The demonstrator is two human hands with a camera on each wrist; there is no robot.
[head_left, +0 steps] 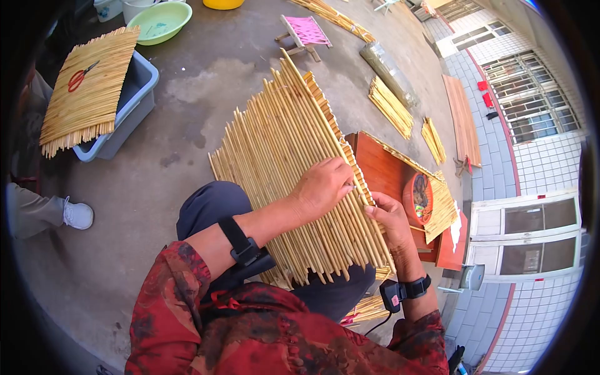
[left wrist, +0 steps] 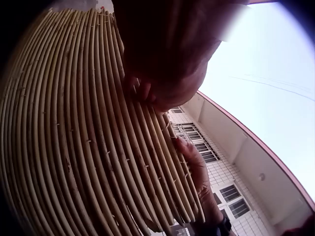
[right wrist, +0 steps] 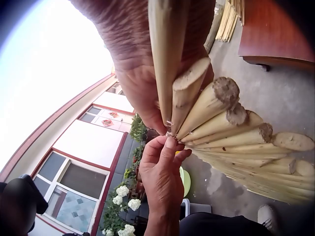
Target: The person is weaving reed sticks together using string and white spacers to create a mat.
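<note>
A mat (head_left: 269, 162) of pale stalks lies slanted across the person's knees, one edge toward the hands. The right hand (head_left: 390, 217) grips that edge near its lower end, thumb on top and fingers under it. The left hand (head_left: 320, 189) is bent over the mat just beside it, thumb and fingertips pinching at the bound edge (any thread there is too fine to make out). In the right wrist view, the cut stalk ends fan out beside the pinch.

Beyond the right hand is a red-brown table (head_left: 375, 164), with a bowl (head_left: 417, 199) of dark stuff toward its right. Loose stalks (head_left: 390, 107) lie on the ground further off, near a pink stool (head_left: 306, 31). At the left, scissors (head_left: 76, 80) rest on a second mat (head_left: 103, 53) laid over a blue tub (head_left: 128, 122), near a green basin (head_left: 159, 28).
</note>
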